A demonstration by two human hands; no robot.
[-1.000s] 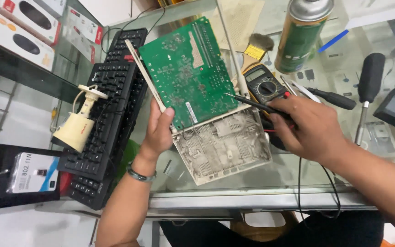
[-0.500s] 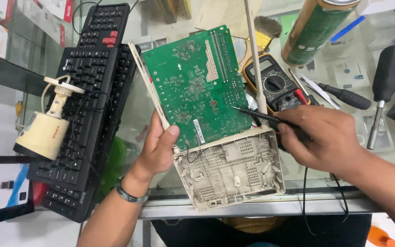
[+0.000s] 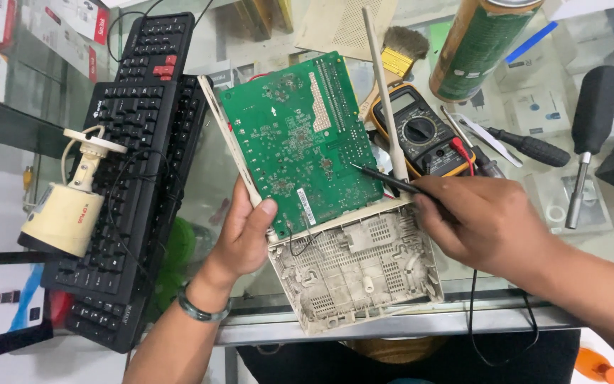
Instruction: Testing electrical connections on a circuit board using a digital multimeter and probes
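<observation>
Green circuit board (image 3: 296,139) gripped by left hand (image 3: 246,231); right hand (image 3: 485,220) pinches black probe (image 3: 381,179) (tip touching board).

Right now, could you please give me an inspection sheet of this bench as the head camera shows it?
Surface: glass table, crowded.
Job's things: green circuit board tilted up over dusty white casing; black probe tip on the board.
Clutter: multimeter, two black keyboards, white camera, spray can, brush, screwdrivers.
Grippers: left hand steadies the board's edge; right hand holds the probe.
Cables: red lead at the multimeter; black lead hangs below the right hand.
Surroundings: boxes at left.
</observation>
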